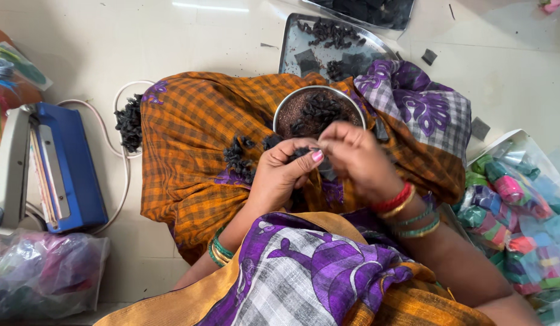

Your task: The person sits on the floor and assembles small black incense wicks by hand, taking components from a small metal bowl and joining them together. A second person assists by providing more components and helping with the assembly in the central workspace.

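Note:
My left hand point(284, 173) and my right hand point(356, 158) meet over my lap, fingertips together, pinching a small dark clump point(304, 152) between them. Just beyond them a round steel bowl point(285, 105) holds dark brown powder and more black clumps. Several loose black clumps point(238, 157) lie on the orange checked cloth point(189, 139) that covers my lap. Green bangles ring my left wrist; red, gold and green bangles ring my right.
A steel tray point(292, 42) with black pieces lies on the floor beyond the bowl. A blue heat sealer point(63, 169) with a white cord stands at left, a plastic bag point(41, 271) below it. Colourful small packets point(509, 211) fill a clear bag at right.

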